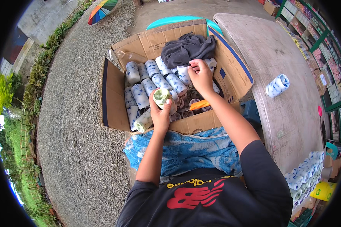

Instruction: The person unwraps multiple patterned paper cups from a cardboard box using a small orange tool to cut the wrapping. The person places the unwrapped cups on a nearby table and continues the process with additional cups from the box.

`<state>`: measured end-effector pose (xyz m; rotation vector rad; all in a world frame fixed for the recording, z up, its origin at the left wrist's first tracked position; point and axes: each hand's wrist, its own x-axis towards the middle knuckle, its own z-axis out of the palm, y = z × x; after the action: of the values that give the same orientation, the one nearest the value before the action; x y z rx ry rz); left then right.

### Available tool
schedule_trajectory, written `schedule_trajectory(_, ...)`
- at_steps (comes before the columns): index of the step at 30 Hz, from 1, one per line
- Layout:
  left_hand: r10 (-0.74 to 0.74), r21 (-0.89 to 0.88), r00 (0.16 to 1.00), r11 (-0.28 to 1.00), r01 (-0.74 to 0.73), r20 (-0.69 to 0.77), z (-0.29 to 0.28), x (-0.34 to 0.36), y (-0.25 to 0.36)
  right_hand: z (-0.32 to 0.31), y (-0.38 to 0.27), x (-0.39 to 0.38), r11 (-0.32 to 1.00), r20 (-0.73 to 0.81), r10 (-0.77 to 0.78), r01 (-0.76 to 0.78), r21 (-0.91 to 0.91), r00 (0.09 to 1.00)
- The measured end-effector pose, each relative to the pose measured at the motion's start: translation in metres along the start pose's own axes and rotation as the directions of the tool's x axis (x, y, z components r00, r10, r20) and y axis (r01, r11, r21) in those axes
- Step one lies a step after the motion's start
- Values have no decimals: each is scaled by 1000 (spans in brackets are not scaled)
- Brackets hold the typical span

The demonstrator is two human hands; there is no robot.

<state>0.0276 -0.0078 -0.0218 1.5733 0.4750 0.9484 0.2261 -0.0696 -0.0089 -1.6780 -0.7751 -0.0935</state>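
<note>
My left hand (pixel 161 115) is wrapped round a green-and-white marbled cylinder (pixel 162 97), its round end tilted up. A second green-and-white cylinder (pixel 144 121) lies just below that hand, inside an open cardboard box (pixel 113 96). Over the box's far right part is my right hand (pixel 201 77), fingers pinched beside a dark grey cloth (pixel 185 49); whatever they hold, if anything, is too small to make out. Several white cylinders with blue flecks (pixel 140 95) fill the box's left and middle. An orange-handled tool (pixel 199 104) lies near its front, its far end partly hidden among dark-mouthed cylinders.
To the right stands a worn pale table (pixel 254 56) with one blue-flecked cylinder (pixel 277 86) on it. More cylinders (pixel 305 176) are stacked at its near end. A blue patterned cloth (pixel 185 151) covers my lap. Gravel (pixel 79 125) stretches along the left; loaded shelves (pixel 326 56) stand at far right.
</note>
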Motion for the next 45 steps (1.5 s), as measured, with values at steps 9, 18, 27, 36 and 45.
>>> schedule_trajectory(9,-227,-107,974,969,223,-19,3,5,-4,12,-36,15,826,-47,-181,126,-549,982)
schedule_trajectory(18,-87,250,990,967,57,111,14,-2,16,-31,-66,-66,879,360,-471,462,115,806)
schedule_trajectory(27,-102,537,977,844,-14,186,16,-3,18,-34,-61,-74,960,365,-278,266,85,888)
schedule_trajectory(36,-178,352,973,929,117,147,9,-1,25,-73,-52,-39,949,215,-242,277,-152,946)
schedule_trajectory(45,-145,359,966,931,61,214,9,1,21,-37,-64,-93,943,482,-330,301,138,812)
